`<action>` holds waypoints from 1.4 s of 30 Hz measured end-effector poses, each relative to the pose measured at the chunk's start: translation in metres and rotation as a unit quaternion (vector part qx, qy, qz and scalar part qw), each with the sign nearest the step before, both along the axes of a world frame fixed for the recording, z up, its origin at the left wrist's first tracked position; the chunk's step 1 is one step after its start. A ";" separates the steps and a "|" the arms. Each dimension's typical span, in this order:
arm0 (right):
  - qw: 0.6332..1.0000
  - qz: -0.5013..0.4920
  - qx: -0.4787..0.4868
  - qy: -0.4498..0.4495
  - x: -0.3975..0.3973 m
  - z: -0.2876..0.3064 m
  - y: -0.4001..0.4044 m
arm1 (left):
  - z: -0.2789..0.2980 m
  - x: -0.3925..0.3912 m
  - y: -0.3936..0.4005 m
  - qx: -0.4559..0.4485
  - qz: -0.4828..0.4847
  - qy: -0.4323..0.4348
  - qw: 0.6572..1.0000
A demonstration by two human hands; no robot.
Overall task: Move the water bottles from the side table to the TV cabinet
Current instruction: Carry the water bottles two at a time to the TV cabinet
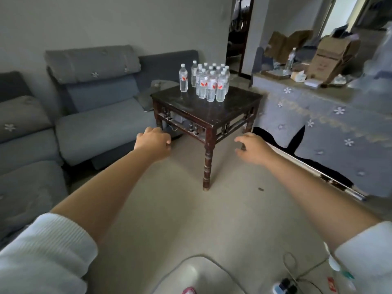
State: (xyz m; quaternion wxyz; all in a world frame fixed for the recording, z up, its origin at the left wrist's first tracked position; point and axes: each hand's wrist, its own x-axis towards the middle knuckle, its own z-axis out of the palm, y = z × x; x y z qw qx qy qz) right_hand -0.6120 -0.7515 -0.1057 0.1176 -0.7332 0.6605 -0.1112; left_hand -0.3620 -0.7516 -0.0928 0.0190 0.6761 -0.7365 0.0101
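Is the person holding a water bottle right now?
No, the left hand and right hand hold nothing; the water bottles stand on the side table.

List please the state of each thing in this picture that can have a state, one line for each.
Water bottles: upright, capped, clustered on the side table.
Single bottle: upright, capped, apart from the cluster.
Side table: standing, bears all these bottles.
Left hand: fingers loosely curled, holds nothing.
Right hand: fingers loosely curled, holds nothing.
Cardboard box: flaps open.
Doorway: open.
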 end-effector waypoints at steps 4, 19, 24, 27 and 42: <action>0.999 0.033 -0.020 0.006 0.023 0.006 -0.081 | 0.005 0.023 -0.074 -0.011 0.022 -0.002 1.000; 0.997 0.082 -0.014 0.003 0.087 0.026 -0.370 | 0.015 0.083 -0.339 0.009 0.051 -0.009 0.999; 0.997 0.082 -0.009 0.009 0.093 0.022 -0.478 | 0.007 0.092 -0.433 0.016 0.060 -0.010 0.998; 0.996 0.087 0.001 0.013 0.093 0.023 -0.551 | 0.014 0.101 -0.499 0.007 0.082 0.004 0.997; 1.000 0.011 0.011 -0.009 0.121 0.027 -0.843 | 0.013 0.146 -0.776 0.014 0.063 0.001 0.998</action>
